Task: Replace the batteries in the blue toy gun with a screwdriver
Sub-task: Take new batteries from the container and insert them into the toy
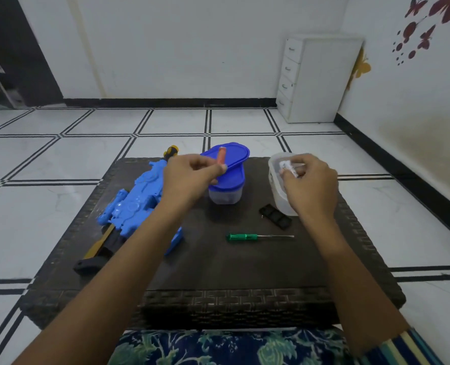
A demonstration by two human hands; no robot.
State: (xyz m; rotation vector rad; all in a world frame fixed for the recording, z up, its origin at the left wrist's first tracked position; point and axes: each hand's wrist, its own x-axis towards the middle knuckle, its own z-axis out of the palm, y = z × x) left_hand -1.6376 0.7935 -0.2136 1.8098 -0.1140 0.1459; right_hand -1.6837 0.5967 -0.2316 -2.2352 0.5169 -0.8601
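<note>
A red battery (221, 154) is pinched by the left hand (192, 171) above the blue-lidded tub (229, 185), while a pale battery (288, 165) is pinched in the right hand (310, 183) over the clear tub (276, 185). The blue toy gun (137, 204) is seen lying at the left of the table (245, 264). Small, smooth cells like these are probably best gripped mid-barrel.

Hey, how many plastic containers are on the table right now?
2. A blue-lidded container stands centrally, beside the left hand pinching a red battery; an open translucent container sits at its right, where the right hand pinches a small white item. No others show.
</note>
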